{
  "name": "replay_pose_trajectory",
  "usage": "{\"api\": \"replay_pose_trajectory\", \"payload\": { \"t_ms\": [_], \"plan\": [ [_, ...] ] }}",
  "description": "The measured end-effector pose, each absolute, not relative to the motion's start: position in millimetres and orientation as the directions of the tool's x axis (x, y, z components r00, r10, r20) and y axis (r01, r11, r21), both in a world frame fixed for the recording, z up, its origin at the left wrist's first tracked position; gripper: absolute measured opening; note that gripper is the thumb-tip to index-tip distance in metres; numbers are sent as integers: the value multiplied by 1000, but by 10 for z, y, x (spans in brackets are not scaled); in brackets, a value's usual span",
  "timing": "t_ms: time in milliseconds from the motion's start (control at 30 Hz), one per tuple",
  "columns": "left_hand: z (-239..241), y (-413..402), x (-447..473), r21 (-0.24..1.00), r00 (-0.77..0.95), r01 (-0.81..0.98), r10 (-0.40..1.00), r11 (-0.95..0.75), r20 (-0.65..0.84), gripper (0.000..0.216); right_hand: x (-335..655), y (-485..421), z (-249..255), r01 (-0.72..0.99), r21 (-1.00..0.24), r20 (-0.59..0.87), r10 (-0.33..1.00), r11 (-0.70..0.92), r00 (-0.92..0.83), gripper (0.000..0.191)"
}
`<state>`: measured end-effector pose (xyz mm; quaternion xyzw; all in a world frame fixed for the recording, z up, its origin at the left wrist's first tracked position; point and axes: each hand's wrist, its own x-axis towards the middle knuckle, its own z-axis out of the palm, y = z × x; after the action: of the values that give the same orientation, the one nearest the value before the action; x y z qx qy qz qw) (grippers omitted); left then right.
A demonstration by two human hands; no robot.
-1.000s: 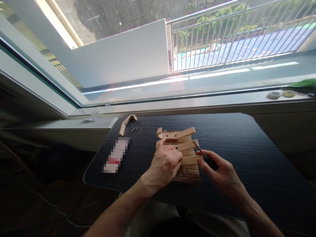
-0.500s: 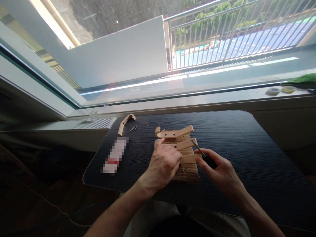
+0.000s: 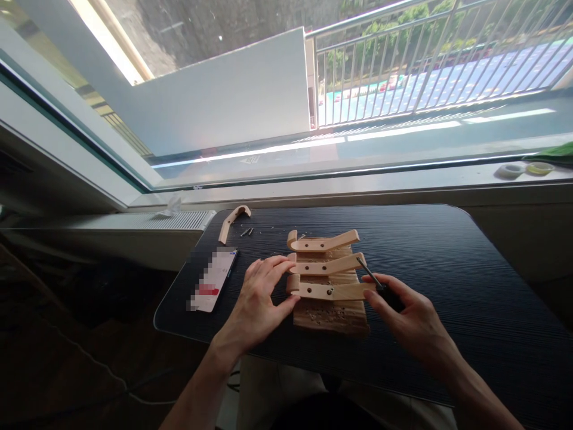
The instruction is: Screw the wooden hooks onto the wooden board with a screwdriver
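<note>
Three pale wooden hooks lie side by side across a rough brown wooden board (image 3: pixel 331 319): a far hook (image 3: pixel 333 242), a middle hook (image 3: pixel 335 264) and a near hook (image 3: pixel 347 292). A screw (image 3: pixel 330 291) stands in one hole of the near hook; its other hole looks vacant. My left hand (image 3: pixel 259 298) curves around the near hook's curled left end, thumb on the near side and fingertips by the middle hook. In my right hand (image 3: pixel 405 310) is a screwdriver (image 3: pixel 385 292), its shaft pointing up-left over the middle hook's tip. My right fingers also touch the near hook's right end.
On the black table (image 3: pixel 447 269), a loose wooden hook (image 3: pixel 228 226) lies at the far left near a few screws (image 3: pixel 247 232). A phone (image 3: pixel 215 280), partly blurred, lies left of my hand. Tape rolls (image 3: pixel 510 171) sit on the windowsill.
My left hand has moved left off the middle of the hooks to their curled ends, uncovering the screw in the near hook. My right hand still holds the screwdriver. The view has shifted slightly.
</note>
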<state>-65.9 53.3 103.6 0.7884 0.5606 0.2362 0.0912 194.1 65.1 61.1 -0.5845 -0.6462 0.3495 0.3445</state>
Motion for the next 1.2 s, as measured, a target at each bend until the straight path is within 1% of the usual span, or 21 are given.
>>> {"api": "replay_pose_trajectory", "payload": {
  "t_ms": [133, 333, 600, 700, 767, 833, 867, 933, 967, 1000, 1033, 1100, 1200],
  "plan": [
    [932, 513, -738, 441, 220, 836, 936, -326, 274, 42, 1929, 671, 605, 508, -857, 51, 996, 82, -75, 36],
    [883, 510, -737, 490, 228, 806, 937, -333, 263, 27, 1901, 682, 642, 544, -836, 42, 996, 77, -76, 36],
    [869, 520, -684, 516, 209, 793, 940, -324, 269, 27, 1951, 682, 609, 556, -827, 55, 997, 80, -62, 35],
    [864, 514, -684, 517, 206, 796, 944, -315, 258, 25, 1981, 647, 614, 592, -799, 82, 994, 106, -66, 36],
    [866, 508, -689, 513, 208, 799, 944, -314, 254, 25, 1991, 598, 674, 657, -743, 138, 990, 125, -32, 40],
    [868, 505, -694, 506, 215, 801, 942, -320, 257, 26, 1974, 549, 774, 716, -679, 226, 974, 161, -4, 42],
    [869, 505, -696, 504, 219, 800, 940, -326, 261, 27, 1952, 536, 830, 726, -656, 266, 963, 207, -35, 39],
    [868, 508, -697, 506, 222, 795, 937, -334, 269, 28, 1879, 548, 935, 705, -609, 331, 924, 364, -190, 26],
    [868, 511, -697, 510, 224, 791, 936, -338, 272, 29, 1833, 574, 976, 694, -576, 311, 900, 433, -304, 23],
    [868, 513, -697, 515, 224, 786, 935, -341, 276, 30, 1785, 612, 1008, 704, -535, 265, 884, 468, -386, 22],
    [869, 515, -697, 522, 225, 781, 934, -344, 278, 31, 1740, 656, 1031, 736, -477, 214, 875, 481, -434, 21],
    [873, 515, -699, 537, 229, 768, 932, -350, 281, 32, 1665, 747, 1057, 806, -352, 110, 877, 475, -468, 21],
    [873, 508, -711, 556, 236, 751, 931, -357, 278, 32, 1589, 842, 1081, 850, -212, 35, 873, 481, -486, 21]
  ]
}}
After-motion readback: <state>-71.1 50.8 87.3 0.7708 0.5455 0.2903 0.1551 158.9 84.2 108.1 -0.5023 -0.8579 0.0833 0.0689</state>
